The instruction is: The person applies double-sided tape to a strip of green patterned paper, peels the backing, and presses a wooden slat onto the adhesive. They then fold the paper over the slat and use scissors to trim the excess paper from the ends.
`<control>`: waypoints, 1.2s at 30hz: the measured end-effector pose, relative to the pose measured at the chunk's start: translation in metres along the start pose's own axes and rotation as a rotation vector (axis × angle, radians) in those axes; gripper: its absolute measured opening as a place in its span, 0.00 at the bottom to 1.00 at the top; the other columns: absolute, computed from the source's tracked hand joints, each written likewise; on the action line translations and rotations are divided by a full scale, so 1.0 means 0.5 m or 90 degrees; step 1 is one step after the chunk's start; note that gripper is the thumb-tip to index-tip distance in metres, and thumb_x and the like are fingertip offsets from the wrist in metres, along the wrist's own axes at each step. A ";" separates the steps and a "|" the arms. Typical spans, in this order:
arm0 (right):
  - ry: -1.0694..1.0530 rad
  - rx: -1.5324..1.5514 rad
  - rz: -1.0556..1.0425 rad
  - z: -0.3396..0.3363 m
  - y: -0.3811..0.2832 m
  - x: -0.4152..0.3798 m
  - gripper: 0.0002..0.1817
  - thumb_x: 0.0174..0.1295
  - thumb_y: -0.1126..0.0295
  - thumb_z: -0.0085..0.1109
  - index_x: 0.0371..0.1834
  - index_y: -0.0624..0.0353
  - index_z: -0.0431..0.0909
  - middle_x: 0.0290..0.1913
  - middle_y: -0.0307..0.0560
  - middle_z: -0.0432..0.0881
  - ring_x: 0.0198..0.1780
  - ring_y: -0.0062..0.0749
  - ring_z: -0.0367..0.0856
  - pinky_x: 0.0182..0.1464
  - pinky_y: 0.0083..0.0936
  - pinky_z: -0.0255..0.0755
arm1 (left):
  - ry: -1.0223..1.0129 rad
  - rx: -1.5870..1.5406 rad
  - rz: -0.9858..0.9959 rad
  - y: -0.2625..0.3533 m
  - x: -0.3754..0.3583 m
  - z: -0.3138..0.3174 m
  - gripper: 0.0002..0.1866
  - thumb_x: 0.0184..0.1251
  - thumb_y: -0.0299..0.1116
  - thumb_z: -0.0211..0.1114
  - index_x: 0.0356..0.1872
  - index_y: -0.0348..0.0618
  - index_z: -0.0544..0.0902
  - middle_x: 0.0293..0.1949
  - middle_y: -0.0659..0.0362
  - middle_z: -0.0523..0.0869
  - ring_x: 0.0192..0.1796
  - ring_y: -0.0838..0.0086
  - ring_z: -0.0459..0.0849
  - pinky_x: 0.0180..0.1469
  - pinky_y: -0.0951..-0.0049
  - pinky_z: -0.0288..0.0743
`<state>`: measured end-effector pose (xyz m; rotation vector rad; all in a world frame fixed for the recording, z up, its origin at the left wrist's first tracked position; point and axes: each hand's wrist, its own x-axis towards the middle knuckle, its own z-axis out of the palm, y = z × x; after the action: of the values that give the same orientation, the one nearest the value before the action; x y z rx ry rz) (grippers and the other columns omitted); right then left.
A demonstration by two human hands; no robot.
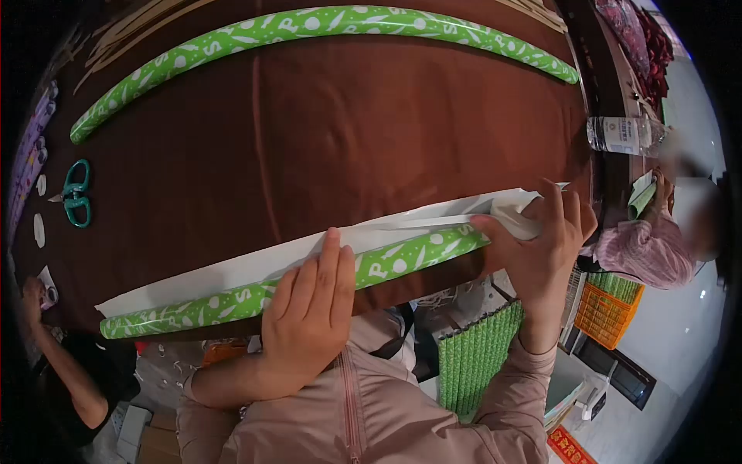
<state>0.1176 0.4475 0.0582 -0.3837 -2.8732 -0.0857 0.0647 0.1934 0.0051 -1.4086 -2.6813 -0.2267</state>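
Observation:
A green roll of printed wrapping sheet (410, 255) with white letters and shapes lies along the near table edge, its white underside (209, 272) unrolled behind it. My left hand (309, 313) rests flat on the roll, fingers stretched out together. At the roll's right end my right hand (545, 236) is bent, thumb and fingers closed around a crumpled white strip (514, 219). A thin length of that strip runs left along the sheet. The fingers partly hide what the right hand grips.
A second green roll (340, 21) lies across the far side of the brown table (371, 131). Teal-handled scissors (76, 193) are at left, a plastic bottle (626, 136) at right. Other people work at left (77, 379) and right (649, 247). An orange crate (607, 313) stands below right.

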 end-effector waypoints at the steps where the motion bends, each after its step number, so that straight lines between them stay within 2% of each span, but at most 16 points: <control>1: -0.030 -0.006 0.005 -0.002 0.002 0.001 0.35 0.45 0.46 0.77 0.49 0.59 0.76 0.24 0.40 0.81 0.41 0.42 0.77 0.57 0.46 0.57 | 0.009 -0.002 -0.011 0.002 0.000 0.001 0.17 0.65 0.30 0.57 0.54 0.39 0.81 0.59 0.53 0.82 0.51 0.73 0.82 0.59 0.74 0.69; 2: -0.031 -0.010 0.010 0.001 0.003 0.001 0.35 0.45 0.46 0.77 0.49 0.59 0.76 0.24 0.40 0.81 0.41 0.42 0.77 0.57 0.46 0.57 | 0.018 -0.003 -0.022 0.004 0.000 0.003 0.17 0.65 0.29 0.57 0.53 0.38 0.81 0.59 0.53 0.82 0.51 0.73 0.82 0.59 0.74 0.70; 4: -0.021 -0.039 0.016 0.012 0.004 0.001 0.32 0.38 0.54 0.81 0.45 0.55 0.77 0.25 0.38 0.76 0.37 0.35 0.75 0.53 0.38 0.59 | 0.022 -0.010 -0.021 0.005 0.001 0.005 0.16 0.66 0.29 0.58 0.53 0.38 0.81 0.59 0.52 0.82 0.51 0.72 0.82 0.58 0.74 0.71; 6: -0.016 -0.028 0.011 0.016 0.005 0.002 0.31 0.38 0.53 0.81 0.44 0.53 0.77 0.24 0.38 0.76 0.36 0.35 0.75 0.52 0.37 0.59 | 0.024 -0.016 -0.021 0.002 0.002 0.007 0.16 0.66 0.29 0.59 0.53 0.37 0.81 0.59 0.52 0.82 0.51 0.72 0.82 0.57 0.74 0.72; 8: -0.060 -0.007 0.041 0.019 0.003 0.000 0.39 0.47 0.47 0.76 0.54 0.65 0.73 0.21 0.42 0.80 0.43 0.47 0.79 0.59 0.50 0.55 | 0.022 -0.023 -0.013 0.000 0.004 0.005 0.15 0.66 0.27 0.60 0.52 0.35 0.81 0.58 0.51 0.83 0.50 0.70 0.83 0.54 0.74 0.74; 11: -0.067 -0.031 0.024 0.017 -0.004 -0.001 0.39 0.49 0.48 0.75 0.55 0.65 0.72 0.19 0.41 0.78 0.44 0.49 0.79 0.60 0.51 0.54 | 0.019 -0.025 -0.015 0.001 0.002 0.004 0.14 0.67 0.27 0.59 0.52 0.34 0.81 0.57 0.49 0.83 0.50 0.69 0.83 0.52 0.73 0.75; 20: -0.055 -0.058 0.006 0.024 -0.015 0.007 0.35 0.51 0.50 0.73 0.55 0.61 0.72 0.17 0.37 0.76 0.41 0.41 0.76 0.58 0.49 0.54 | 0.018 -0.040 -0.006 -0.001 0.006 0.004 0.13 0.67 0.24 0.59 0.51 0.32 0.81 0.57 0.47 0.83 0.49 0.67 0.83 0.48 0.72 0.77; 30: -0.056 -0.087 0.007 0.031 -0.033 0.009 0.33 0.50 0.54 0.73 0.55 0.62 0.73 0.21 0.38 0.79 0.46 0.43 0.77 0.59 0.50 0.54 | 0.019 -0.057 0.005 -0.009 0.002 0.003 0.14 0.66 0.24 0.60 0.51 0.31 0.81 0.57 0.47 0.82 0.48 0.67 0.82 0.48 0.72 0.78; 32: -0.106 -0.096 0.031 0.021 -0.045 0.015 0.33 0.50 0.55 0.73 0.56 0.62 0.72 0.23 0.40 0.80 0.48 0.43 0.76 0.59 0.50 0.54 | -0.018 -0.075 0.013 -0.018 0.003 -0.010 0.16 0.65 0.22 0.60 0.53 0.31 0.80 0.59 0.46 0.81 0.48 0.66 0.82 0.49 0.70 0.77; 36: -0.121 -0.060 0.041 0.012 -0.086 0.016 0.33 0.51 0.56 0.72 0.56 0.61 0.71 0.25 0.40 0.81 0.48 0.42 0.75 0.58 0.50 0.55 | -0.063 -0.073 0.008 -0.054 -0.019 -0.028 0.19 0.62 0.23 0.62 0.55 0.31 0.79 0.59 0.47 0.80 0.50 0.64 0.82 0.51 0.66 0.76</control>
<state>0.0971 0.4084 0.0533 -0.5278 -3.0475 -0.1833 0.0482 0.1680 0.0153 -1.5072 -2.7781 -0.3222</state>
